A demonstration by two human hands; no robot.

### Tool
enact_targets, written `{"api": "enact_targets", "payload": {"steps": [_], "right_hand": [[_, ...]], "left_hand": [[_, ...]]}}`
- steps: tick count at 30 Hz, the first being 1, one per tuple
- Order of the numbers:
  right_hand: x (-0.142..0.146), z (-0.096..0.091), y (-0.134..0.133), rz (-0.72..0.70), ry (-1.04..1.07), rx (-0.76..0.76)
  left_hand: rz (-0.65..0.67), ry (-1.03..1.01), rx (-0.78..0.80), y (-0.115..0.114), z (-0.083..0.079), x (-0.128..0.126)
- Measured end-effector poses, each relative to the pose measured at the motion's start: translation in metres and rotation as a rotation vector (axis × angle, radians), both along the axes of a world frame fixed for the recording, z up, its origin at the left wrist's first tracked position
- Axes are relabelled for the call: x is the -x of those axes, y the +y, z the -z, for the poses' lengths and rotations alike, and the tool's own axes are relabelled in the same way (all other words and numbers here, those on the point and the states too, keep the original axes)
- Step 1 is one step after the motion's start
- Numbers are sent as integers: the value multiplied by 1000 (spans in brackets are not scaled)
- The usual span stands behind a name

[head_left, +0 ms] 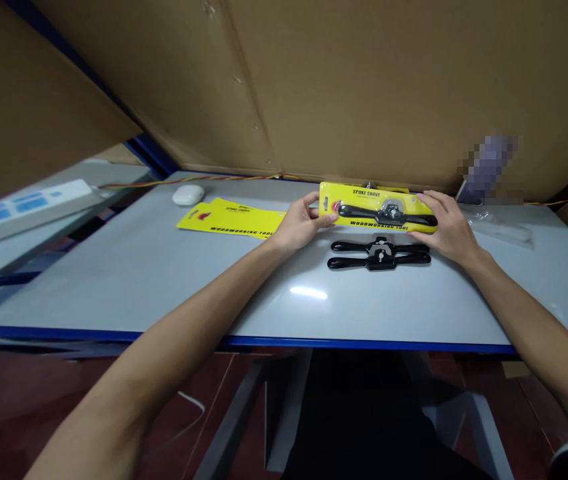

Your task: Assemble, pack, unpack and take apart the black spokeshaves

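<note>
the yellow package (359, 203) bears "spoke shave" at 12 o'clock and "woodworking tool" at 6 o'clock. yellow cards (231, 217), at 9 o'clock from it, bear the same two lines.

Cannot read the fine print on the yellow card-backed blister pack (375, 209); too small. Cannot see all of its right end under the bare right hand (448, 225), nor some fingers of the bare left hand (299, 225) behind it. Can make out only a sliver of another yellow card (398, 190) beyond. Cannot see the right end of the flat yellow printed cards (231, 219) behind the left hand. Cannot identify the pixelated purple shape (490, 167) or the blurred clear plastic (501, 230) near it. Cannot follow the white power strip with blue panels (29, 207) past the left edge.
</note>
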State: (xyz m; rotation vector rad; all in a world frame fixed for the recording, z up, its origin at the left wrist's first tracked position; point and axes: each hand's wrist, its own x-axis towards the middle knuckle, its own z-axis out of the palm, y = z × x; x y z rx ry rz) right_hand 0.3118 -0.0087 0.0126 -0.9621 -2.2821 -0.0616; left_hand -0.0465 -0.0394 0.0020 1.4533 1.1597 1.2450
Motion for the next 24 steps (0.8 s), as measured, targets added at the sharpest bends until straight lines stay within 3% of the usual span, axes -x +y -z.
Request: {"api": "enact_targets", "payload": {"steps": [11,18,24], "right_hand": [[-2,8,6,13,-12,40],[-3,5,8,1,-16,163],[-8,0,11,7,-11,210]], "left_hand": [[14,-64,60,2,-1,-6],[-23,-71,55,9,6,-4],[8,-44,78,1,-1,-6]]}}
